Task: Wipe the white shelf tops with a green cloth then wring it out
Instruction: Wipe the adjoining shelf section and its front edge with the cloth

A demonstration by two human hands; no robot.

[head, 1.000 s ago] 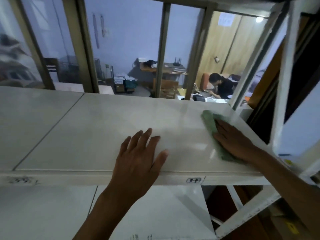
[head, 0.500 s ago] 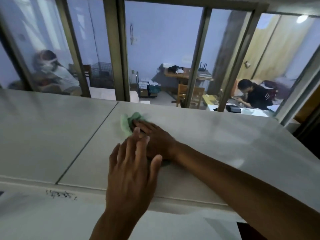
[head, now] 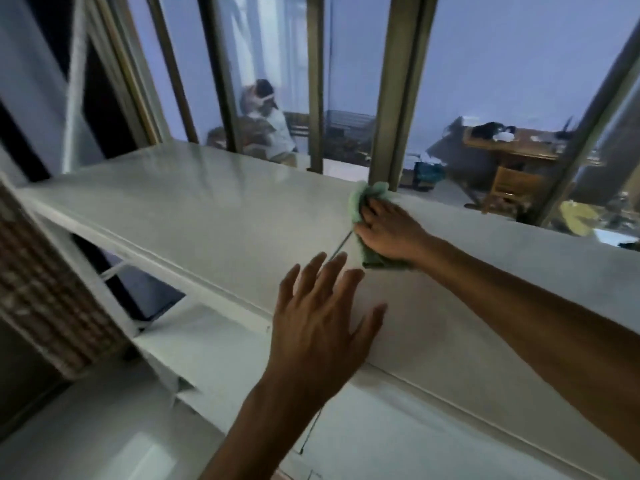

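Note:
The white shelf top runs from the left to the right edge of the view, with a thin seam between two panels near its middle. My right hand lies flat on the green cloth, pressing it onto the shelf top at that seam, close to the back edge. The cloth shows above the fingers and below the palm. My left hand rests with spread fingers on the shelf top near its front edge, holding nothing.
A window with several metal bars stands right behind the shelf. Through it a seated person and a wooden desk show. A woven panel stands at the left. A lower white shelf lies beneath.
My right hand has pushed the cloth leftwards from the right end to the seam. My view has swung left. The left hand stays flat near the front edge.

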